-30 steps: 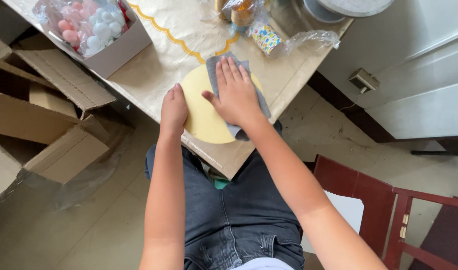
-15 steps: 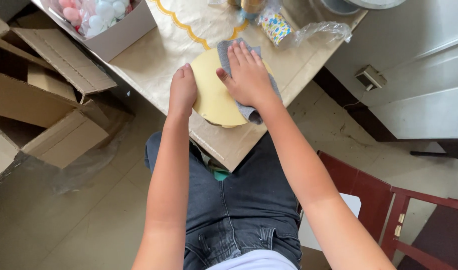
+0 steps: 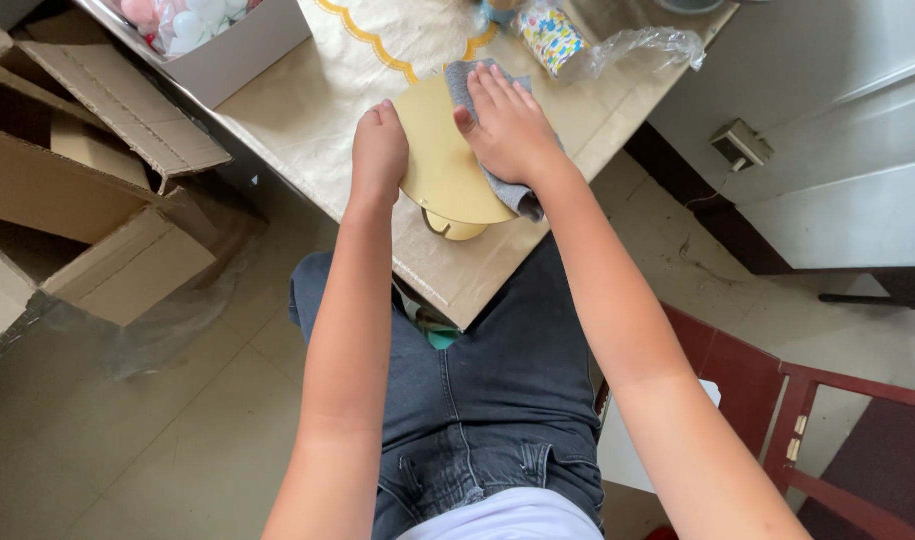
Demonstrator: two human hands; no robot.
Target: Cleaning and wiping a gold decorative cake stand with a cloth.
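Observation:
A round pale-yellow plate on a short foot point(image 3: 440, 170) stands near the front corner of a beige table point(image 3: 317, 120). My left hand point(image 3: 378, 152) grips its left rim, fingers curled over the edge. My right hand point(image 3: 507, 125) lies flat on a grey cloth point(image 3: 517, 195), pressing it onto the plate's right half. The cloth sticks out past my fingertips and under my wrist.
A white box of pastel balls point(image 3: 212, 45) sits at the table's far left. A patterned packet point(image 3: 549, 35) and clear plastic wrap point(image 3: 642, 45) lie behind the plate. Open cardboard boxes point(image 3: 87, 190) stand on the floor to the left. A dark red chair point(image 3: 807, 420) is at the right.
My right hand and the cloth have slid across the plate toward its far right side. My left hand has stayed on the rim. The camera view has shifted closer.

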